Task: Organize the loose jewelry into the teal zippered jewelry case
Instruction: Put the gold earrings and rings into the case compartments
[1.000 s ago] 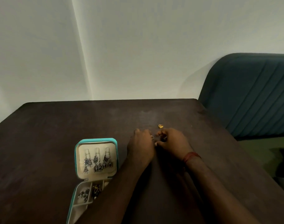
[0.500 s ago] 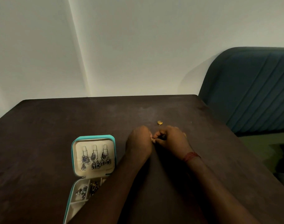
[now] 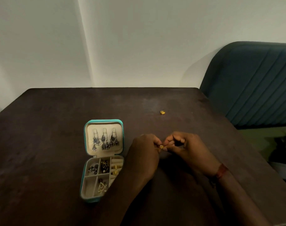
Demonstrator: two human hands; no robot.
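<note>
Both hands meet low on the dark surface [image 3: 60, 128], just right of centre. The left hand [image 3: 143, 154] and the right hand [image 3: 187, 149] have their fingers curled in, and their fingertips pinch one small gold piece [image 3: 161, 146] between them, just above the wood. A red thread band [image 3: 221, 171] circles the right wrist.

At twelve o'clock from the hands a gold ring [image 3: 162, 112] lies alone, well apart from them, with bare wood all round it. Past it the far edge runs straight along the pale wall [image 3: 139, 46]. The right edge slants down toward four o'clock, close beside a teal padded chair [image 3: 253, 82]. Toward nine o'clock the wood runs wide and bare out to the rounded far-left corner.

The teal jewelry case [image 3: 85, 144] lies open just beside the left hand, at its nine o'clock, lid half at twelve and tray half at six. Silver drop earrings [image 3: 104, 141] hang in a row on the cream lid panel. In the divided tray [image 3: 83, 175], the two upper cells hold dark beaded pieces [image 3: 98, 168], the right slot shows gold rings [image 3: 115, 169], and a gold triangle piece [image 3: 101, 187] sits in the lower middle cell. The left forearm covers the tray's lower right corner.
</note>
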